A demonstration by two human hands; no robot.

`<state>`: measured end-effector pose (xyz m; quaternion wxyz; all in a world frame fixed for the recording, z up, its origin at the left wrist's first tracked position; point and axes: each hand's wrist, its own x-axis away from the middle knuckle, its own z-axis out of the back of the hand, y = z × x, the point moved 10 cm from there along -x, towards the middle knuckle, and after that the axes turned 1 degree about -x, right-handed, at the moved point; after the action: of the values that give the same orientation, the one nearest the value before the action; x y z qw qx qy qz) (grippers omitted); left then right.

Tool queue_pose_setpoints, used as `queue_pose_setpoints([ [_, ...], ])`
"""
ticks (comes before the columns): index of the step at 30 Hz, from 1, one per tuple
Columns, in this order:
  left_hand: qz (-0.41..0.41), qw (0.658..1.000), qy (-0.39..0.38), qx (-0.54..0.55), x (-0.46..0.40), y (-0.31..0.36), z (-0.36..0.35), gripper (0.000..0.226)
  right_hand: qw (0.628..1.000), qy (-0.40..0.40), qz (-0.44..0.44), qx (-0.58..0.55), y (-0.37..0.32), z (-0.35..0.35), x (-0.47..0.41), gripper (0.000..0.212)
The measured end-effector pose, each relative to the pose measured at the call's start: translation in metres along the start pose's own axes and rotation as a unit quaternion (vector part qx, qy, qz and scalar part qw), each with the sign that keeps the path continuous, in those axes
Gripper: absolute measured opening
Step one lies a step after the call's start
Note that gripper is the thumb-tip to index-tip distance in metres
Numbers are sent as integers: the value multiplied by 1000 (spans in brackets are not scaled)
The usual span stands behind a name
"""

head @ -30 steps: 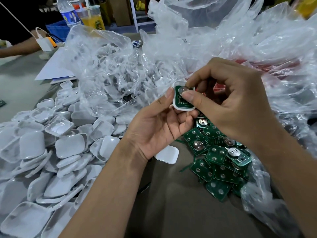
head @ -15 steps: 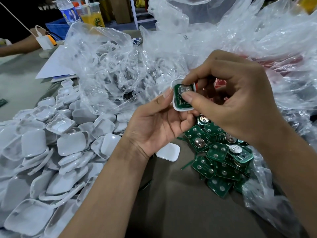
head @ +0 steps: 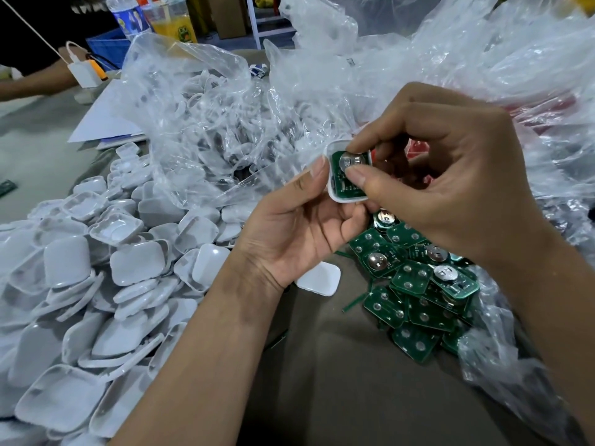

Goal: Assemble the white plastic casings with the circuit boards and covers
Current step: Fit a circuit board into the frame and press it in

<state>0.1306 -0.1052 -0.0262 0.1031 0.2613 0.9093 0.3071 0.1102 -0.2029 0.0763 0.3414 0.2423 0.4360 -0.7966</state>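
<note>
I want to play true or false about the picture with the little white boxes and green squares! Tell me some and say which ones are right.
1. The left hand holds a white casing with a green circuit board in it. True.
2. The right hand rests flat on the table. False: its thumb and fingers pinch the board in the casing.
3. Loose green boards lie under the right hand. True.
4. The heap of white casings is on the person's right. False: it is on their left.
5. A cup of orange drink stands at the far edge. True.
</note>
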Motion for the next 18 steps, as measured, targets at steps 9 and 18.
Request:
queue_pose_setpoints([
  [9, 3, 1000, 20, -1, -1, -1, 5, 48, 1000, -4, -11, -8, 7, -4, -1, 9],
  [18, -5, 1000, 29, 10, -1, 0, 3, 57, 983, -1, -90, -157, 29, -11, 1, 16],
])
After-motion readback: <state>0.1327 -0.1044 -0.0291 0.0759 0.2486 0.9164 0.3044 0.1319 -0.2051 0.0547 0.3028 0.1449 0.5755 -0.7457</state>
